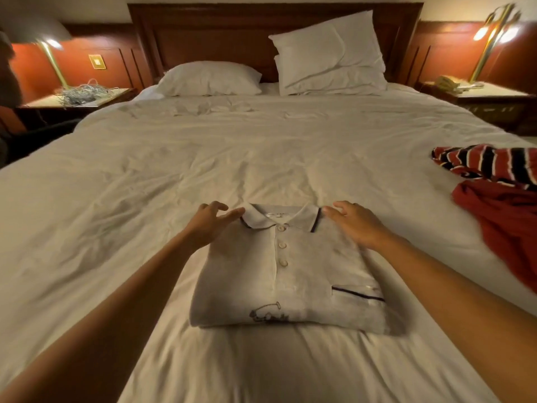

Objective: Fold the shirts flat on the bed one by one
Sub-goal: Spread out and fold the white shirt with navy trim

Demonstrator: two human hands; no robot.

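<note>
Folded into a neat rectangle, the grey polo shirt [290, 274] lies at the bed's [203, 158] 6 o'clock end, collar toward 12. The left hand [209, 225], fingers spread and holding nothing, is at the collar's 9 o'clock corner. The right hand [357, 225] rests flat on the 3 o'clock shoulder. This fold looks finished bar smoothing. The next move calls for a reach to 3 o'clock, where a striped shirt [488, 162] and a red shirt [508, 216] lie crumpled.

Both arms reach forward, left hand [209, 221] and right hand [356, 223] open (fingers loosely spread)
</note>
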